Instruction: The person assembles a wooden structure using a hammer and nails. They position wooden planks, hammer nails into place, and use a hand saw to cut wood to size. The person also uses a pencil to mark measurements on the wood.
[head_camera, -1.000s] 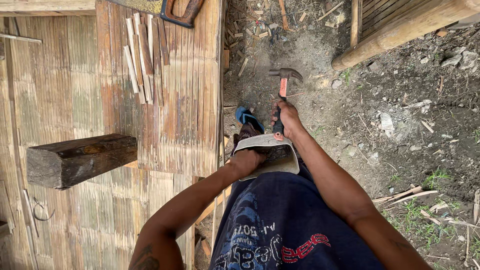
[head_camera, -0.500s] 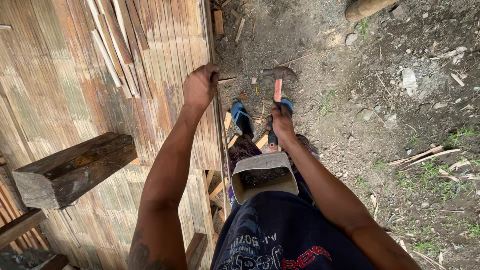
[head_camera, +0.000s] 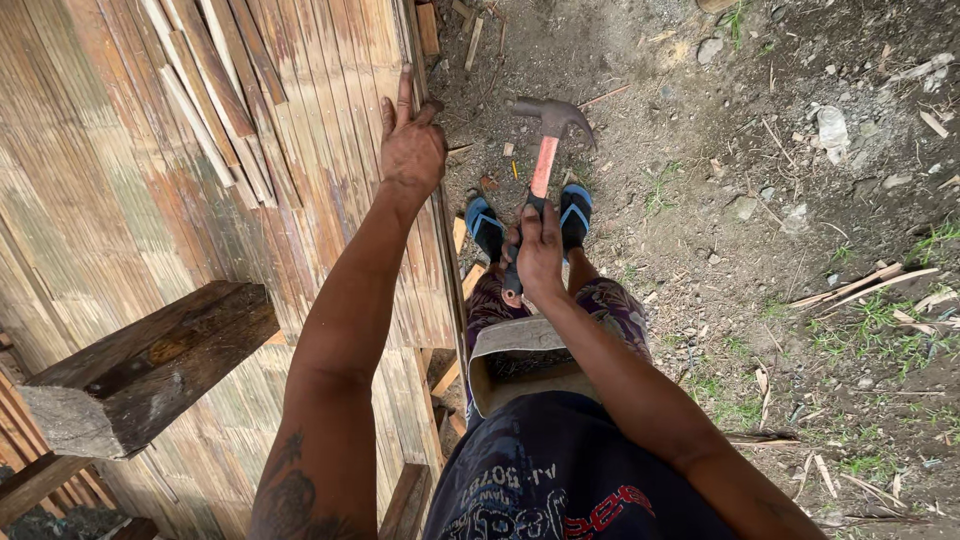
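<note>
My left hand (head_camera: 410, 140) lies flat, fingers apart, on the edge of a flattened bamboo panel (head_camera: 120, 180). My right hand (head_camera: 540, 245) is closed around the handle of a claw hammer (head_camera: 545, 140) with a red and black grip. Its steel head points away from me, above the dirt. Below the hammer I see my feet in blue sandals (head_camera: 485, 225). A grey pouch (head_camera: 520, 365) hangs open at my waist.
A heavy dark wooden block (head_camera: 150, 360) rests on the bamboo panel at the left. Several split bamboo strips (head_camera: 210, 100) lie on the panel's far part. The ground (head_camera: 780, 220) at the right is bare dirt with stones, sticks and sparse grass.
My left hand left the waist pouch, rose and now rests open on the bamboo panel's edge. The hammer in my right hand has come up a little.
</note>
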